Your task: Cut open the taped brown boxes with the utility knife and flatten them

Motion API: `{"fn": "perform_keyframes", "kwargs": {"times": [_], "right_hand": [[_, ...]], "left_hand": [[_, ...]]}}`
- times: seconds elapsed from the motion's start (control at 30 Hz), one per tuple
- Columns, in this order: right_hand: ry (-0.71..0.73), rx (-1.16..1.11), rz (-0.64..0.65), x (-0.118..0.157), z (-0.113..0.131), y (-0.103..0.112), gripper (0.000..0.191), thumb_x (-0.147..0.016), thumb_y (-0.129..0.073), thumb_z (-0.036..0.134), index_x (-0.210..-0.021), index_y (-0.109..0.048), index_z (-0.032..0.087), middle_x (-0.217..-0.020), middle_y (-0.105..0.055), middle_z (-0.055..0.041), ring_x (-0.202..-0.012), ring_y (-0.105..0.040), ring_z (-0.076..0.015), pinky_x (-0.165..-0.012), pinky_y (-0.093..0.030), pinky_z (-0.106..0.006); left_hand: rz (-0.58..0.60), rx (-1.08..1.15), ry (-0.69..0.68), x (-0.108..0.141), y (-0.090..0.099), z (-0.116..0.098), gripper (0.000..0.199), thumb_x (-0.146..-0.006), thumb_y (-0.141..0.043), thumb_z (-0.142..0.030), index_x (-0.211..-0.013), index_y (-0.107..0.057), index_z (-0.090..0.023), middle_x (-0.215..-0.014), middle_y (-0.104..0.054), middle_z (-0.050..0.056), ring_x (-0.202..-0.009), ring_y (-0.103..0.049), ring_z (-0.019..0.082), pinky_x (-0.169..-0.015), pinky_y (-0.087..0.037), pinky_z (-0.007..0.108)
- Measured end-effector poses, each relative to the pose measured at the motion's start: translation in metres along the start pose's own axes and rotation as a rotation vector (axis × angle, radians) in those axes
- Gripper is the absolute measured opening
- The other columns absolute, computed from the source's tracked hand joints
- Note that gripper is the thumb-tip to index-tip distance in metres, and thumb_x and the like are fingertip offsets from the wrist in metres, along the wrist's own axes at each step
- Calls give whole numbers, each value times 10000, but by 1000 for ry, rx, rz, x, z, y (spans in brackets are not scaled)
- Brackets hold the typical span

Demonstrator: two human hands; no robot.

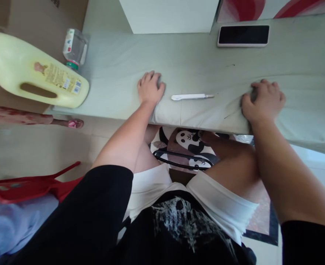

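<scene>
My left hand [150, 88] rests on the pale green cloth of the table [115, 66], fingers apart and holding nothing. Farther right, my right hand [264, 100] lies on the same cloth near the front edge, its fingers spread and slightly bent, with nothing seen in it. Between them, closer to my left hand, is a white pen-like tool [192, 96] with a thin metallic tip pointing right. Neither hand touches it. A phone [243, 36] with a dark screen and light frame lies beyond, up and left of my right hand.
A large yellow jug [38, 73] and a clear plastic bottle [74, 48] are at the left, beside a cardboard box [41, 22]. At the back stands a white box [173, 16]. A red chair [24, 187] and another person's foot [76, 123] show at lower left.
</scene>
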State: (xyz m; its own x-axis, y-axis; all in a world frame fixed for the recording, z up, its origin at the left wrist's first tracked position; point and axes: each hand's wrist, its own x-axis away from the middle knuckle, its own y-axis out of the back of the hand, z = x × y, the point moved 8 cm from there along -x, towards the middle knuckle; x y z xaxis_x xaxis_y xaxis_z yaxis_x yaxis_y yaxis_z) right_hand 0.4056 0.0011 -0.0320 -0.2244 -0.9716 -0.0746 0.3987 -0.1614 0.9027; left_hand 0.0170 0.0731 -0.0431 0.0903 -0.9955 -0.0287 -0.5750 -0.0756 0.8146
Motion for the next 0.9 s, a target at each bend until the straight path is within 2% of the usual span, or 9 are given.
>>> {"fn": "perform_keyframes", "kwargs": {"times": [0.2, 0.3, 0.43, 0.53, 0.6, 0.7, 0.9], "right_hand": [[48, -51, -1, 0, -2, 0, 358, -930, -490, 311, -1267, -596, 251, -1557, -496, -131, -1492, -327, -479, -1144, -212, -755], [95, -57, 13, 5, 10, -1, 385, -880, -513, 284, -1242, -614, 204, -1474, -564, -181, -1429, -430, -455, -1136, -297, -717], [249, -112, 96, 18, 57, -18, 409, -825, -565, 298, -1214, -649, 205, -1259, -692, -138, -1178, -637, -343, -1041, -488, -534], [407, -211, 125, 29, 100, -35, 406, -873, -537, 296, -1252, -644, 197, -1306, -667, -148, -1204, -622, -321, -1054, -487, -495], [399, -210, 93, 30, 112, -44, 427, -885, -524, 280, -1279, -636, 161, -1350, -644, -173, -1246, -593, -345, -1074, -467, -521], [355, -147, 54, 27, 110, -55, 398, -873, -539, 266, -1222, -678, 136, -1348, -643, -192, -1241, -578, -391, -1060, -453, -569], [444, -159, 5, 25, 97, -52, 212, -887, -535, 250, -935, -726, 172, -1148, -712, -181, -1071, -638, -343, -967, -495, -511]], "left_hand": [[-20, -72, -29, 3, 4, -4, 526, -852, -556, -262, -1365, -643, -179, -1577, -488, 153, -1530, -322, 356, -1274, -127, 527], [-32, -65, -36, 3, 6, -3, 513, -858, -544, -269, -1352, -649, -176, -1573, -492, 168, -1522, -330, 374, -1265, -133, 555], [-60, -15, -45, 0, 7, -1, 473, -840, -578, -275, -1299, -682, -226, -1543, -532, 140, -1509, -349, 374, -1265, -133, 561], [-69, -16, -34, -2, 8, 1, 481, -826, -597, -276, -1294, -690, -216, -1533, -540, 144, -1507, -364, 370, -1270, -151, 537], [-57, -80, -30, -2, 8, 0, 493, -850, -559, -294, -1319, -677, -201, -1540, -536, 150, -1504, -376, 365, -1263, -182, 540], [-49, -205, -28, -1, 9, -3, 514, -887, -485, -319, -1362, -650, -216, -1552, -534, 119, -1501, -395, 324, -1255, -239, 513], [-47, -312, -7, -1, 10, -5, 519, -898, -454, -346, -1369, -646, -241, -1551, -545, 77, -1495, -415, 286, -1252, -283, 466]]}}
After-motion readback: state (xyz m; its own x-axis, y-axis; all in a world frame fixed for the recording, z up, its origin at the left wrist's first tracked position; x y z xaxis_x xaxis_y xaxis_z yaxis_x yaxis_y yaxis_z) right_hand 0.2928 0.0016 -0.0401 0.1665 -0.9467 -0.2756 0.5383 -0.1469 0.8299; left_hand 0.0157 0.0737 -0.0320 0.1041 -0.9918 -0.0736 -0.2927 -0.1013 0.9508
